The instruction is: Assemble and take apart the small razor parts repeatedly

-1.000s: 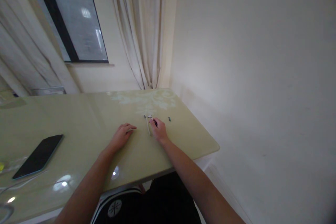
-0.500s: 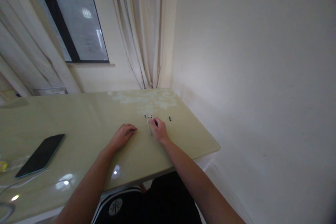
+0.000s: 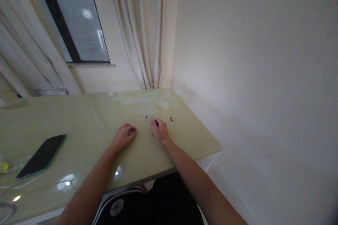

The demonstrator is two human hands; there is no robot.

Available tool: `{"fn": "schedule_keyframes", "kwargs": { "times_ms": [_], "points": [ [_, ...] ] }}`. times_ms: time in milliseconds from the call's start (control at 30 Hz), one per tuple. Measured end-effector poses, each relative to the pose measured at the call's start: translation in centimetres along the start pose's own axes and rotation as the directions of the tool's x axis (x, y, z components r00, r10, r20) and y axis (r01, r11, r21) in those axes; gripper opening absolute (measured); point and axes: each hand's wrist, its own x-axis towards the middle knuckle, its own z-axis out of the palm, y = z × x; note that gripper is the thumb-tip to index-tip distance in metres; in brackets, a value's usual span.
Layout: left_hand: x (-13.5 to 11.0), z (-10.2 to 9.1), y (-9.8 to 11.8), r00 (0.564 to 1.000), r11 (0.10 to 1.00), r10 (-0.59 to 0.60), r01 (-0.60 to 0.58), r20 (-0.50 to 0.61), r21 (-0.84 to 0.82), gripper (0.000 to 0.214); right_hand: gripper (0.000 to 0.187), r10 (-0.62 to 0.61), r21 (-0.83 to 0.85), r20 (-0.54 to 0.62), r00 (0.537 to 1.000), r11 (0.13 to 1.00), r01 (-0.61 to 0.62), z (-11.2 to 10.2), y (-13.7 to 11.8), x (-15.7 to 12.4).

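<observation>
My left hand (image 3: 124,135) rests on the table, its thumb and fingers curled round a small dark piece (image 3: 132,130) too small to name. To the right, my right hand (image 3: 161,130) is closed on a small dark object (image 3: 156,123) with a pale tip, its kind unclear. Just left of that hand lies a thin white cord-like strip (image 3: 150,126) with a dark end (image 3: 146,116). Tiny white and dark bits (image 3: 150,116) are in front of my right fingertips. Farther right lies a small dark oblong piece (image 3: 171,119).
A dark tablet (image 3: 41,156) lies at the left of the glossy table (image 3: 89,119), near a white cable (image 3: 26,181) and something yellow in clear plastic (image 3: 3,167). The wall (image 3: 250,95) borders the table's right side; curtains (image 3: 141,28) hang behind it.
The left hand's fingers have shifted slightly left and curled, showing more of the small dark piece between thumb and fingers. My right hand has hardly moved.
</observation>
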Motion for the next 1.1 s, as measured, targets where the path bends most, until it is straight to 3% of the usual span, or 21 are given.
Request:
{"fn": "schedule_keyframes", "kwargs": {
  "times_ms": [100, 300, 433, 667, 800, 933, 1100],
  "points": [
    [-0.1, 0.0, 0.0, 1.0, 0.999, 0.01, -0.01, 0.007, -0.035, 0.03, 0.041, -0.008, 0.005, 0.001, 1.0, 1.0, 0.008, 0.0, 0.0, -0.1],
    [0.1, -0.2, -0.2, 0.997, 0.994, -0.083, 0.083, 0.008, -0.072, 0.047, 0.042, -0.005, -0.001, -0.001, 1.0, 1.0, 0.005, 0.0, 0.0, -0.1],
    [0.1, -0.4, -0.2, 0.995, 0.992, -0.098, 0.1, 0.03, -0.078, 0.045, 0.039, 0.008, -0.004, 0.014, 1.0, 1.0, -0.008, 0.0, 0.1, -0.1],
    [0.0, -0.1, -0.1, 0.991, 0.993, -0.121, 0.12, -0.06, -0.022, 0.049, 0.029, 0.008, -0.015, 0.041, 0.999, 1.0, -0.007, 0.1, 0.3, -0.2],
    [0.0, -0.4, 0.1, 0.989, 0.989, -0.149, 0.149, -0.023, -0.01, 0.045, 0.029, -0.005, -0.01, 0.033, 0.999, 1.0, 0.005, 0.1, 0.4, -0.2],
    [0.0, -1.0, 1.5, 0.994, 0.999, -0.003, -0.001, -0.106, -0.046, 0.041, 0.031, -0.017, 0.063, 0.079, 0.997, 0.998, 0.012, 0.1, 0.1, -0.4],
    [-0.4, -1.0, 4.7, 0.932, 0.972, 0.213, -0.232, -0.292, -0.033, 0.035, 0.039, -0.031, 0.203, 0.184, 0.982, 0.979, -0.007, -0.1, -0.8, -0.8]
  ]
}}
